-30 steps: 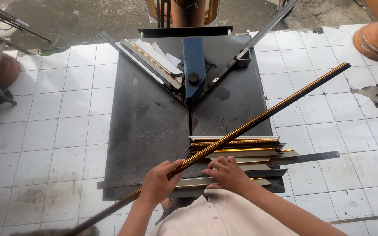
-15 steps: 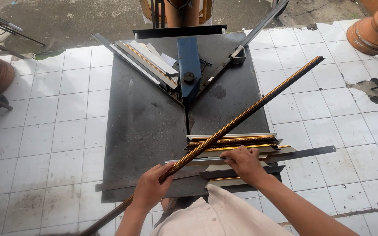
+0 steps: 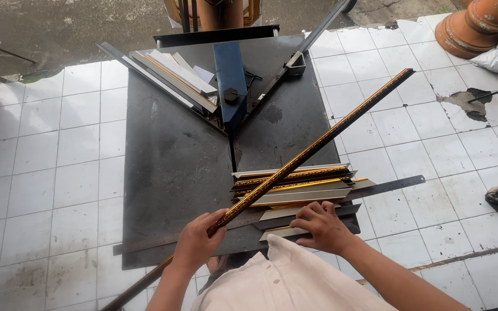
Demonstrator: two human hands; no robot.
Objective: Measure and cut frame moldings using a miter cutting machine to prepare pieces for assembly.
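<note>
Our left hand (image 3: pixel 196 246) was clenched round the long gold-patterned moulding strip (image 3: pixel 309 151) – stiff, light, best held near its low end – slanting over the counter (image 3: pixel 168 173) toward its far right corner, while our right hand (image 3: pixel 322 226) pressed flat, fingers loose, on the cut moulding pieces (image 3: pixel 295 187) near the front edge.

Bare forearms and hands (image 3: pixel 197 242), a pale cream buttoned shirt with small round buttons.
</note>
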